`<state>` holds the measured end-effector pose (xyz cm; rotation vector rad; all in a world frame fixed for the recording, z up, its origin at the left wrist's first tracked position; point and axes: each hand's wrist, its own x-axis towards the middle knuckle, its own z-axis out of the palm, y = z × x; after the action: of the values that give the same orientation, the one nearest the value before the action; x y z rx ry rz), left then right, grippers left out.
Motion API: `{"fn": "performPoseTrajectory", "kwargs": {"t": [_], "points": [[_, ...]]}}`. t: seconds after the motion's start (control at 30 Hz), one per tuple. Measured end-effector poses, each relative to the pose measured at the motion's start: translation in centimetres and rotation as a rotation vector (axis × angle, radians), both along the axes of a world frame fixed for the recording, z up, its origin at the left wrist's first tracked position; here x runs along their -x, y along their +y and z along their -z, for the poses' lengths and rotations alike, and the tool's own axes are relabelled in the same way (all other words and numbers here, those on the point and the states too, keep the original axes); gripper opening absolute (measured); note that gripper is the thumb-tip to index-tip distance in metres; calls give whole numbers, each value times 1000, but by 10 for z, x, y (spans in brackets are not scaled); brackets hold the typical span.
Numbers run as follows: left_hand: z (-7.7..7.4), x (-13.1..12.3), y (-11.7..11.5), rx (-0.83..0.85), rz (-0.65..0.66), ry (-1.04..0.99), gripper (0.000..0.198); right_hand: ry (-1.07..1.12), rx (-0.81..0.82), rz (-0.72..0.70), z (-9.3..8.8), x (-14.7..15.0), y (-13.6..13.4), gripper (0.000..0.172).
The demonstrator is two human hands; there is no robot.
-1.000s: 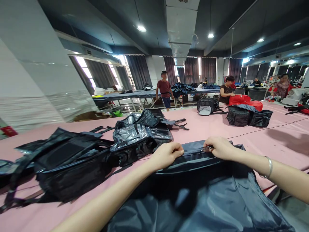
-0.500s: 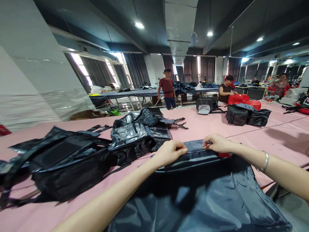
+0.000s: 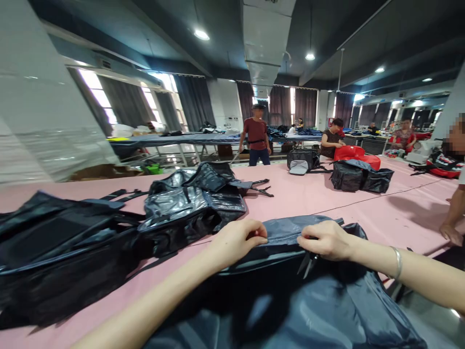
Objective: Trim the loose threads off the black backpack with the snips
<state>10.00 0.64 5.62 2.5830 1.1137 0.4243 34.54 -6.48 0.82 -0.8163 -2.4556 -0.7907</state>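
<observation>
Head view: dark grey bag (image 3: 290, 300) lies on the near edge of the pink table (image 3: 363, 203), its top seam running between both hands. Left hand (image 3: 238, 240) is curled tight, pinching the fabric edge at the seam between thumb and fingers. Right hand (image 3: 327, 241) is also pressed together on the seam just to the right, and small thread snips (image 3: 307, 264) hang down from under its palm, blades pointing at the bag body; whether the fingers pinch cloth as well as the snips, cannot tell. A silver bangle (image 3: 397, 262) sits on the right wrist. The bag looks like thin nylon: light, soft, floppy, a bit slick, so it likely slides and folds unless held taut; best hold is the stitched seam or piping, which is firmer than the loose panel. Not fragile, but the snips could nick the fabric. Left of it, touching nothing of the hands, a pile of black bags (image 3: 109, 237) in glossy plastic wrap. Farther back, more black bags (image 3: 359, 178) and red ones (image 3: 354, 154), well apart. Other people stand at the far tables; a co-worker's hand (image 3: 450, 233) rests on the table at right.
</observation>
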Motion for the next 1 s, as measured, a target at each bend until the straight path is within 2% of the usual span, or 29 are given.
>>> {"fn": "performPoseTrajectory", "kwargs": {"t": [0.13, 0.23, 0.33, 0.4, 0.5, 0.7, 1.0], "points": [[-2, -8, -3, -65, 3, 36, 17, 87, 208, 91, -13, 5, -6, 12], [1, -6, -9, -170, -31, -69, 22, 277, 361, 186, -25, 12, -12, 17], [4, -3, -14, -182, -40, -137, 24, 393, 394, 253, -35, 16, -14, 26], [6, -2, -15, -153, -44, -140, 24, 400, 370, 253, -37, 17, -11, 26], [8, -1, -15, -104, -58, -131, 24, 343, 280, 206, -34, 17, -4, 16], [11, 0, -11, -85, -100, -127, 19, 212, 63, 119, -28, 18, 3, 17], [13, 1, -9, -75, -120, -124, 17, 66, -152, 142, -28, 29, 5, 19]]}}
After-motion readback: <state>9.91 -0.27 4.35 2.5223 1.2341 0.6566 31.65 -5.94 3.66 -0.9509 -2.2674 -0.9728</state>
